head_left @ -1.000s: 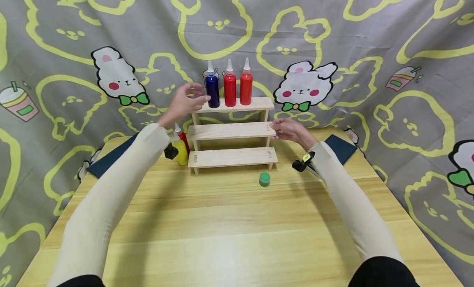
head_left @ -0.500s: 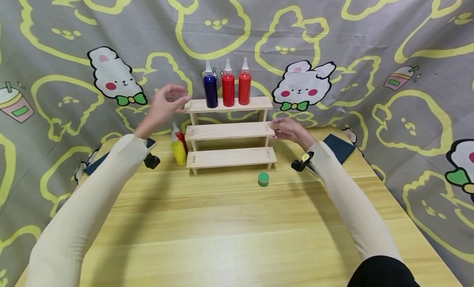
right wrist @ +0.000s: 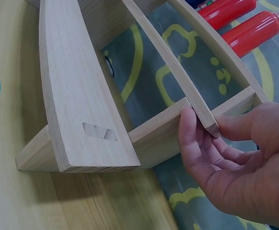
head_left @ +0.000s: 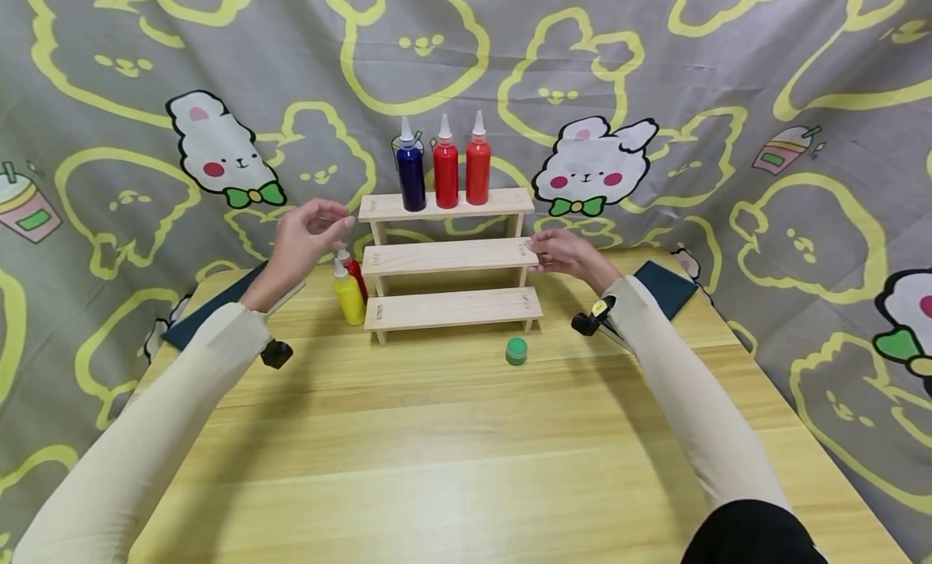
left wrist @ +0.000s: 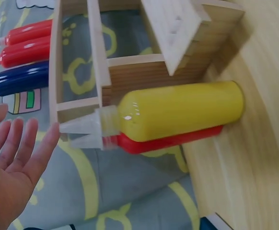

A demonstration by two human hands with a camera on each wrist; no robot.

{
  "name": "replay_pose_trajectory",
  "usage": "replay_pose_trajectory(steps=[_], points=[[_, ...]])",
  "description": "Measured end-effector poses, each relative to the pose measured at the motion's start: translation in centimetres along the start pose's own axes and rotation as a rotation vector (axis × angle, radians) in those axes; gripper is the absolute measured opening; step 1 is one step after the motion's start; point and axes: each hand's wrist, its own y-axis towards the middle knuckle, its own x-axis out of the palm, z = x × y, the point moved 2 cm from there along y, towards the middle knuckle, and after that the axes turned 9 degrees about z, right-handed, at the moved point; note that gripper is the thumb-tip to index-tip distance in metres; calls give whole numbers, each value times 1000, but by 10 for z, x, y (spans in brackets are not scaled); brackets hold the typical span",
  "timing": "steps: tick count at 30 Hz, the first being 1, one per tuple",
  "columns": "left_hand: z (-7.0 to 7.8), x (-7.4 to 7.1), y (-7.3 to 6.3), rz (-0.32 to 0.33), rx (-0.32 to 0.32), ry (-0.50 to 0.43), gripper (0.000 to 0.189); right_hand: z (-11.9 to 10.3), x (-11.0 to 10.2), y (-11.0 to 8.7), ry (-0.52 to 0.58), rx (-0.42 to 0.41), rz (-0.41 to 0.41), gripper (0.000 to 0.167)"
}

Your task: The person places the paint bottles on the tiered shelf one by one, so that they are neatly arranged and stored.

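Observation:
A three-tier wooden rack [head_left: 451, 309] stands at the back of the table. On its top tier are a blue squeeze bottle [head_left: 412, 175], a red squeeze bottle [head_left: 446, 174] and an orange-red squeeze bottle [head_left: 477, 171], all upright. My right hand [head_left: 571, 255] pinches the right end of the middle tier between thumb and fingers, plainest in the right wrist view. My left hand [head_left: 300, 240] hovers left of the rack, holding nothing, its fingers loosely bent. Just below it, a yellow squeeze bottle [left wrist: 178, 112] stands on the table, partly hiding another red bottle [left wrist: 170, 140].
A small green-lidded jar [head_left: 516, 351] sits in front of the rack's right foot. Dark blue flat book-like items lie at each side: one [head_left: 211, 305] behind the left arm, another [head_left: 664, 289] beside the right arm. A patterned grey curtain [head_left: 728, 184] hangs behind.
My left hand has moved left and down, away from the blue bottle, to above the yellow and red bottles. The right hand stays on the middle tier.

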Motion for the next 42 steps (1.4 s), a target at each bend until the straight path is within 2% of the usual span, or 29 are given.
replay_pose_trajectory(steps=[7, 11, 19, 27, 37, 39, 42], points=[[-10, -4, -14, -38, -12, 128, 31, 0, 0, 2, 8, -8, -3, 18], [-16, -2, -22, -69, -15, 177, 28, 0, 0, 1, 3, -6, -7, 23], [-26, 1, -31, -120, -42, 182, 29, -1, -1, -1, 21, -18, -11, 19], [-49, -2, -47, -204, -103, 207, 32, -1, 1, -1, 29, -1, -13, 21], [-76, -4, -58, -181, -210, 145, 49, -1, 1, 0, 16, 8, -11, 21], [-78, -4, -60, -188, -218, 135, 52, 0, 1, 0, 15, 11, -9, 21], [-78, -4, -65, -233, -226, 118, 56, 1, 0, 1, 12, 15, -9, 20]])
